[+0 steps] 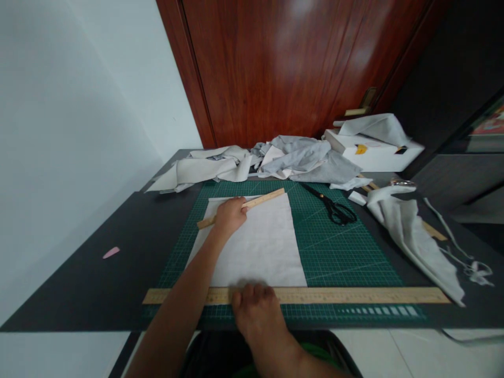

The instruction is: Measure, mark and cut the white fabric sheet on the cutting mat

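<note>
At the near side of the bench (pixel 145 236), the right hand (pixel 258 308) rests with its fingers bent close together over the long wooden ruler (pixel 354 295), left of the ruler's middle; whether it grips the ruler or only presses on it, I can't quite tell from above. That ruler lies left to right across the green cutting mat (pixel 338 257), reaching past the mat on both sides, along the near edge of the white cloth (pixel 255 247). The cloth lies flat on the mat. Over its far part, the left hand (pixel 231 214) is closed around the short wooden ruler (pixel 268 198), which slants across the cloth, its right end farther away than its left. Well to the left, on the dark bench top, is a small pink piece (pixel 111 252). To the right of the mat, a draped length of pale fabric (pixel 409 226) lies partly over a wooden strip (pixel 434 231), with a thin white cord (pixel 449 229) farther right. Black scissors (pixel 334 207) lie on the far right part of the mat, handles toward the right. Beyond the mat are crumpled off-white fabric (pixel 212 168) on the left, grey fabric (pixel 307 157) nearer the middle, and a white box (pixel 380 154) on the right with cloth on top.
</note>
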Tool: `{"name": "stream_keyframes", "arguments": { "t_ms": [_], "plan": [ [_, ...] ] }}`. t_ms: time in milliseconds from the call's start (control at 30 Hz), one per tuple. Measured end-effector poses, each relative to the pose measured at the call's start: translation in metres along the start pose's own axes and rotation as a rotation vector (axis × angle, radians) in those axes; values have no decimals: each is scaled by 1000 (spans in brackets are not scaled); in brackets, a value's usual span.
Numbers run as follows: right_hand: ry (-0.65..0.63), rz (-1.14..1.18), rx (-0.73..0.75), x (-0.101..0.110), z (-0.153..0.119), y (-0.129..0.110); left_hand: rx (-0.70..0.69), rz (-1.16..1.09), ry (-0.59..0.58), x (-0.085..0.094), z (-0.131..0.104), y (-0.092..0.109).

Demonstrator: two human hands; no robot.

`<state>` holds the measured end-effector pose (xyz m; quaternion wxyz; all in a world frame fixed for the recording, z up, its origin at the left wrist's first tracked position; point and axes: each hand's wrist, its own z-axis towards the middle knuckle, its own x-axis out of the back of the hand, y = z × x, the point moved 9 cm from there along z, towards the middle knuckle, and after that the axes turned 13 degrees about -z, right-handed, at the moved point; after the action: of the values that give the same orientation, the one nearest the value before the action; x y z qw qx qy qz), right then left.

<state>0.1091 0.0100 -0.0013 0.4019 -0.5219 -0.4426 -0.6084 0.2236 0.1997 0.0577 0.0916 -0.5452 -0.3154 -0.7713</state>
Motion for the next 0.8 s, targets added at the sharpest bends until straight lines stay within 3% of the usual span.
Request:
{"name": "stream_keyframes", "arguments": {
  "t_ms": [200,400,633,800],
  "plan": [
    [83,-12,32,0,-2,-2,16,-122,10,-7,0,1],
    [93,-31,18,-1,-2,-1,60,-702,-17,-6,2,2],
    [128,-17,28,-1,-1,-1,116,-1309,-302,-12,-22,42],
    [42,4,31,-3,1,-1,87,-1394,-314,-7,-33,59]
  ]
}}
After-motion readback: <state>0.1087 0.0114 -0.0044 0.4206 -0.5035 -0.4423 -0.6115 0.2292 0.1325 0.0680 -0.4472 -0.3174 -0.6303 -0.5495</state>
